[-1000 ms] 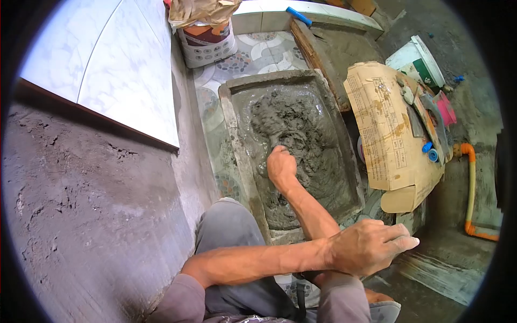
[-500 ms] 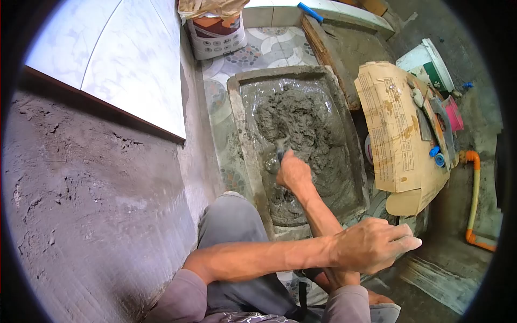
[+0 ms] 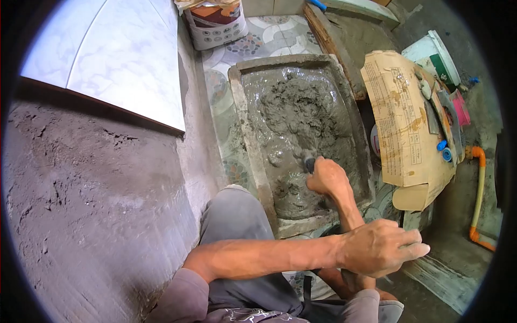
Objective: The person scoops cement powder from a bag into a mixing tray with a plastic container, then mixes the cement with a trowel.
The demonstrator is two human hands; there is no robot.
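Observation:
My right hand (image 3: 330,176) is closed round the dark handle of a trowel (image 3: 309,163). The trowel's blade is sunk in wet grey mortar and mostly hidden. The mortar (image 3: 301,107) lies in a shallow rectangular trough (image 3: 249,134), heaped thick at the far side and wetter near the left edge. My left forearm crosses over the right one. Off to the right, above the floor and apart from the trough, my left hand (image 3: 379,246) is closed with its fingers pressed together, and nothing shows in it.
A rough plastered wall (image 3: 97,199) with white tiles (image 3: 129,70) runs along the left. Behind the trough stands a printed bag (image 3: 218,27). At right are a cardboard sheet (image 3: 398,134) with tools on it, a white bucket (image 3: 433,56) and an orange-ended pipe (image 3: 476,199).
My right hand has drawn the trowel through the mortar, nearer to me and to the right. My left hand stays closed, in nearly the same place. The view has shifted slightly.

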